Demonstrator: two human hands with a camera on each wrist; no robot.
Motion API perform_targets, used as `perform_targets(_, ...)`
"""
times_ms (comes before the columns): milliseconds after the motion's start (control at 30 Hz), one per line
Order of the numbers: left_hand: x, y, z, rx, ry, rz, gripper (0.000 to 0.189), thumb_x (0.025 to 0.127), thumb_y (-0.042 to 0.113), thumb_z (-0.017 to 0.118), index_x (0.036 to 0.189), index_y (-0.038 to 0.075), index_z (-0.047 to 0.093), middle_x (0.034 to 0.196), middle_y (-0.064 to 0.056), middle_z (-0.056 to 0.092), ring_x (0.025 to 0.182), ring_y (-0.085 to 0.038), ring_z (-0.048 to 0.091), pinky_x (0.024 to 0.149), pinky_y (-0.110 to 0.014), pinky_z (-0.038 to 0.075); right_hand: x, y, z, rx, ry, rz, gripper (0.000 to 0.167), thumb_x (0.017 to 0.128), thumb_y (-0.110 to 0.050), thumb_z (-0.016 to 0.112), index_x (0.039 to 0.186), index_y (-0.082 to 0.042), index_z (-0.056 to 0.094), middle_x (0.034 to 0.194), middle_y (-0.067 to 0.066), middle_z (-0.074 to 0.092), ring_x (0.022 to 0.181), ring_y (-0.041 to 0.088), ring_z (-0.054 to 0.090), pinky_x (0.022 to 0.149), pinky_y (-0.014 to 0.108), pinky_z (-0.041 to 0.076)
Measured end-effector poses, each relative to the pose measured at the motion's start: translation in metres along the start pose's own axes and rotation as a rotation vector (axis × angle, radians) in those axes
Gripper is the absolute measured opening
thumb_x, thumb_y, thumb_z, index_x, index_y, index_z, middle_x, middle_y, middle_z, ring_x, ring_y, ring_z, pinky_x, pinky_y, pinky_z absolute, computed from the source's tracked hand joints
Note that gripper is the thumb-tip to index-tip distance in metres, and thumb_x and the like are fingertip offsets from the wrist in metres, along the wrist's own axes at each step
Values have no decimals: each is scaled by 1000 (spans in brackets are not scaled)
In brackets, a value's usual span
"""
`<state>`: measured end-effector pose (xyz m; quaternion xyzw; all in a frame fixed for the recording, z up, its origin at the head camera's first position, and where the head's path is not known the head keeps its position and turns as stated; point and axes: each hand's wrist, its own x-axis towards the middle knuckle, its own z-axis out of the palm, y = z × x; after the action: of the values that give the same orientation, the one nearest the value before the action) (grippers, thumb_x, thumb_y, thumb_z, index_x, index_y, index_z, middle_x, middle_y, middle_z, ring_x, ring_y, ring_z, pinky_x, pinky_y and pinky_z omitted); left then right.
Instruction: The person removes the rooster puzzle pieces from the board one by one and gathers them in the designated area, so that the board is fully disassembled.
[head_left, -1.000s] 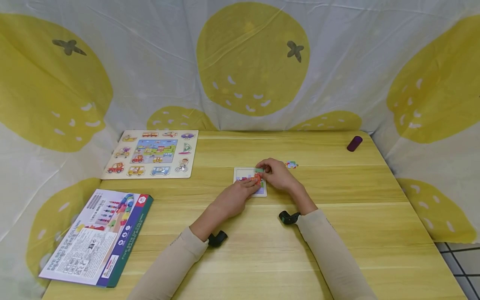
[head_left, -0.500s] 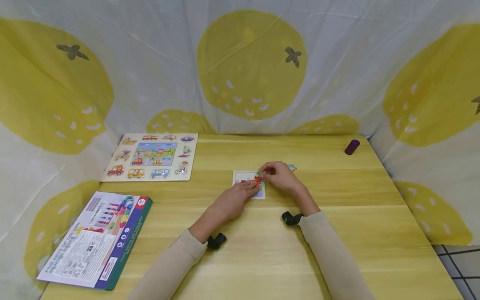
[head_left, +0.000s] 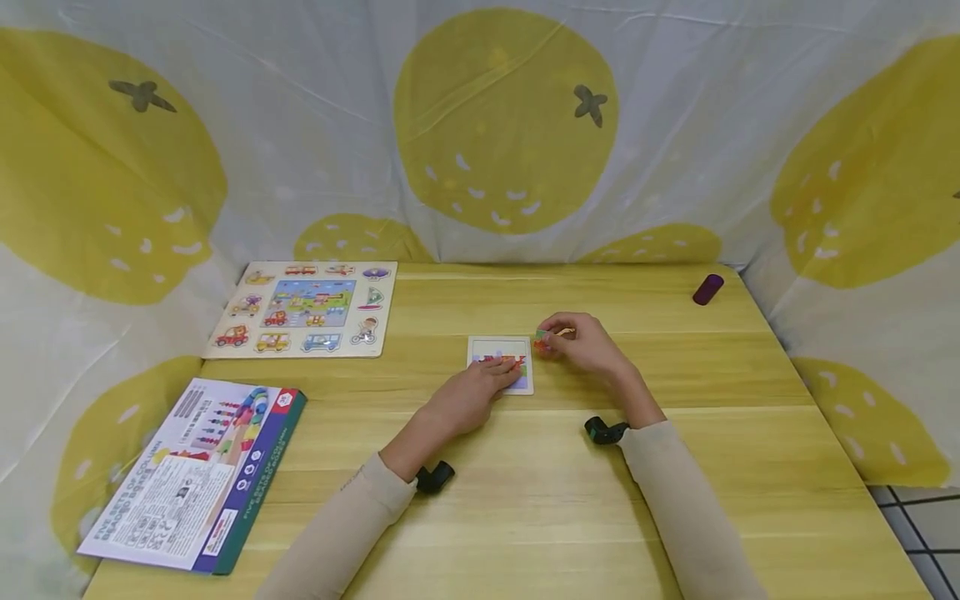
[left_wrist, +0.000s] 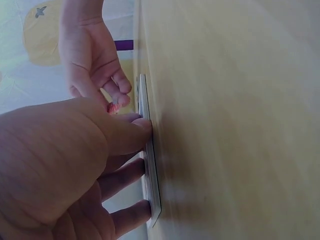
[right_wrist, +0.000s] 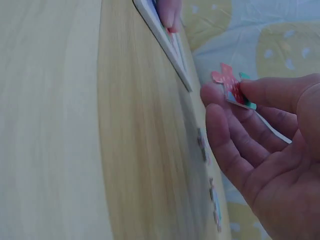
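Observation:
A small square puzzle tray (head_left: 498, 343) lies flat near the middle of the table, its upper part bare and colourful pieces in its lower part. My left hand (head_left: 461, 400) rests on it, fingertips pressing the pieces; in the left wrist view the thumb (left_wrist: 142, 129) touches the tray's edge. Just right of the tray, my right hand (head_left: 592, 346) pinches a red and green jigsaw piece (right_wrist: 231, 87) between thumb and fingers, held above the table. Loose jigsaw pieces (right_wrist: 215, 202) lie beneath that hand in the right wrist view; the hand mostly hides them in the head view.
A wooden vehicle puzzle board (head_left: 386, 308) lies at the back left. Nearer, a bead-set box (head_left: 202, 475) sits along the left side. One dark purple cylinder (head_left: 708, 289) lies at the back right. A patterned cloth (head_left: 502, 125) hangs behind the table.
My right hand has lifted the red and green jigsaw piece off the tray and carried it to the right. The left hand has stayed on the tray.

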<state>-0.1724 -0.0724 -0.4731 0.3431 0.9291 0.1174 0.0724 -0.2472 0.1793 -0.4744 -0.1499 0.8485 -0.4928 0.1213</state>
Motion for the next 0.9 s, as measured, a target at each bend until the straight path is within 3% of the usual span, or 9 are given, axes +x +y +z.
perform_targets(267,0,0,1,11,10,13,46,107,10,52,153,10,51,160,-7,47,150,-26,43,124,-43,33,-12,11,-23,-14,86,41,28,100,-17,68,125,-7,68,118,13,69,108,28,70,90,34,58)
perform_targets(500,-1,0,0,5,7,14,46,107,10,52,153,9,51,160,-8,47,150,-28,43,124,-44,33,-22,26,-45,10,158,101,28,98,-20,72,124,-9,71,120,14,67,113,30,70,81,23,58)
perform_targets(733,-1,-1,0,20,15,31,46,107,10,53,153,9,51,160,-8,47,149,-28,44,124,-44,34,-29,42,-61,21,265,152,29,97,-21,73,121,-4,72,105,17,75,81,21,73,69,28,60)
perform_targets(900,0,-2,1,20,26,37,45,106,10,53,152,9,53,159,-8,49,148,-28,45,123,-44,36,-30,48,-69,89,306,199,31,98,-17,72,122,3,70,103,16,75,76,15,76,67,29,62)
